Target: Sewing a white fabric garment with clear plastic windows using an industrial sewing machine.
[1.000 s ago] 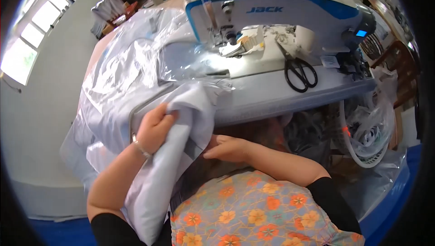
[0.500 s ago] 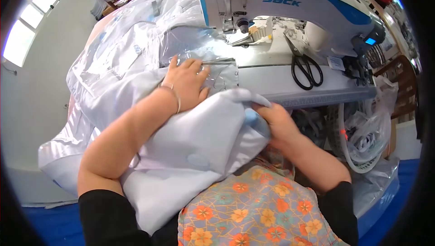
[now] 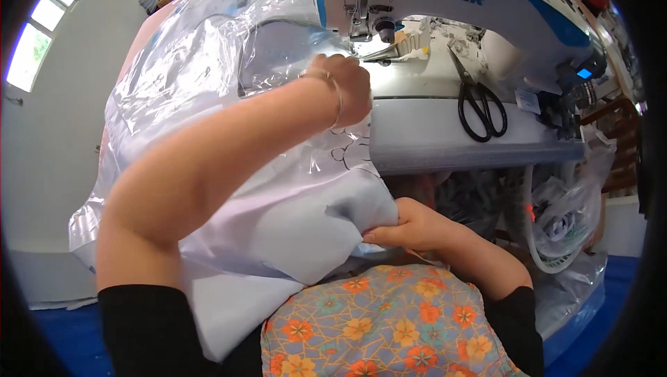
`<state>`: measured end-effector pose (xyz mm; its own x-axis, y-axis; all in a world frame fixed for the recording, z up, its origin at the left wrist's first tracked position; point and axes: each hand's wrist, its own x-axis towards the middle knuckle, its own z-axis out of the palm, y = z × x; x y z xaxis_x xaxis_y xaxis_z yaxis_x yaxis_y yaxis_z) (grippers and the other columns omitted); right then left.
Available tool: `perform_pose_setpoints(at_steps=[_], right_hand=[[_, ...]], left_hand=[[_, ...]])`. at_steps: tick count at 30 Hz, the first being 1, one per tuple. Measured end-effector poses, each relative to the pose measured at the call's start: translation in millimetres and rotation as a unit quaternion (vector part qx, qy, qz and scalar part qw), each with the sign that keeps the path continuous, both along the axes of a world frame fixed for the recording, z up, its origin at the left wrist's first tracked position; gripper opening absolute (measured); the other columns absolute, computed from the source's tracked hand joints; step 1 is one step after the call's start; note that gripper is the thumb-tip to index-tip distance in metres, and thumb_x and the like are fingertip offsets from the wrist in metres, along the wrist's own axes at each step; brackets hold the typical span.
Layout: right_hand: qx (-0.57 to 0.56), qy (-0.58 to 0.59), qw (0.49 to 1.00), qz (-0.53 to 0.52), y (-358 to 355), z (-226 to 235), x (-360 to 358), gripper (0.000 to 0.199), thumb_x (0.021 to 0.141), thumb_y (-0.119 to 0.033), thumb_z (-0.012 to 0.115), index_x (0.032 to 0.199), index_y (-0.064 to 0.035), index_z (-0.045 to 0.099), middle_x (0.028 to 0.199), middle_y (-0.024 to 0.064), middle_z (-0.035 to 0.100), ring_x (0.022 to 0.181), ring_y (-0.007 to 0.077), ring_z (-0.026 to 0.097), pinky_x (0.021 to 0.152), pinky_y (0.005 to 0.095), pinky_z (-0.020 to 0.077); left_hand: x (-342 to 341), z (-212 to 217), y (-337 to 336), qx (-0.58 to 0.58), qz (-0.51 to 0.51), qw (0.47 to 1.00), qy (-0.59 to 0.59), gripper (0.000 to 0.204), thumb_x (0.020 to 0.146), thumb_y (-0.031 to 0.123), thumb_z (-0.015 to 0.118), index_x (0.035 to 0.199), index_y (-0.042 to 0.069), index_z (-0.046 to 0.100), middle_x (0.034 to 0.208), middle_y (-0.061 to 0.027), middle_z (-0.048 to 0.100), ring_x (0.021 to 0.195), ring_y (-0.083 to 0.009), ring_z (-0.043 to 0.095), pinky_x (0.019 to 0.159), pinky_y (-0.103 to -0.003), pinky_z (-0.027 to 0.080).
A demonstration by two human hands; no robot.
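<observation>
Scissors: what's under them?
The scissors lie flat on the white machine table. Below its edge, cloth and cables show dimly; the rest is shadowed.

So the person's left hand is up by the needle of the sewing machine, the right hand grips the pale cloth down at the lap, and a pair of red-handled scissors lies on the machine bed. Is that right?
Not quite: the scissors have black handles, not red. The head view shows them lying on the bed of the sewing machine. The rest holds: the left hand is up by the needle, and the right hand grips the pale cloth down at the lap.
</observation>
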<state>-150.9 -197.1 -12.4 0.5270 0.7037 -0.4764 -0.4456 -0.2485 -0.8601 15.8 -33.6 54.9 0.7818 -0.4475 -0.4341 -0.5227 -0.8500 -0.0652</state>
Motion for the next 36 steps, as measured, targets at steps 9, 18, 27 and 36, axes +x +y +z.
perform_pose_setpoints(at_steps=[9, 18, 27, 36], right_hand=[[0.023, 0.048, 0.998, -0.014, -12.8, -10.2, 15.5, 0.024, 0.089, -0.010, 0.070, 0.110, 0.0017, 0.070, 0.100, 0.0034, 0.070, 0.095, 0.0121, 0.062, 0.085, 0.0276, 0.0487], [0.047, 0.061, 0.994, -0.083, -20.0, -22.3, 26.3, 0.037, 0.087, -0.020, 0.073, 0.117, 0.0010, 0.067, 0.103, 0.0064, 0.071, 0.100, 0.0155, 0.062, 0.091, 0.0307, 0.0481], [-0.107, -0.168, 0.904, -0.379, -126.4, -39.0, -26.3, 0.019, 0.091, -0.014, 0.068, 0.104, -0.0019, 0.069, 0.092, 0.0051, 0.071, 0.084, 0.0128, 0.067, 0.079, 0.0279, 0.0539], [-0.642, -0.174, 0.497, -0.557, -392.9, -89.2, -180.3, 0.012, 0.084, -0.013, 0.070, 0.093, -0.0051, 0.072, 0.089, 0.0106, 0.071, 0.076, 0.0191, 0.066, 0.071, 0.0314, 0.0512]], left_hand=[[-18.9, -75.4, 52.2, -0.289, -0.113, 0.926, -0.217, 0.043, 0.088, 0.015, 0.055, 0.129, 0.002, 0.057, 0.134, -0.0141, 0.056, 0.129, -0.0291, 0.051, 0.113, -0.049, 0.034], [9.8, -72.9, 52.0, -0.317, -0.198, 0.898, -0.231, 0.037, 0.079, 0.010, 0.062, 0.115, 0.002, 0.061, 0.115, -0.0100, 0.061, 0.107, -0.0283, 0.058, 0.094, -0.041, 0.045], [10.0, -64.5, 72.2, -0.307, -0.169, 0.912, -0.215, 0.043, 0.081, 0.001, 0.057, 0.124, 0.001, 0.061, 0.129, -0.0182, 0.060, 0.121, -0.0373, 0.055, 0.107, -0.045, 0.040], [-46.7, 24.9, 75.9, -0.300, 0.070, 0.905, -0.292, 0.034, 0.103, 0.012, 0.043, 0.131, -0.002, 0.054, 0.131, -0.0170, 0.060, 0.118, -0.0258, 0.060, 0.097, -0.037, 0.050]])
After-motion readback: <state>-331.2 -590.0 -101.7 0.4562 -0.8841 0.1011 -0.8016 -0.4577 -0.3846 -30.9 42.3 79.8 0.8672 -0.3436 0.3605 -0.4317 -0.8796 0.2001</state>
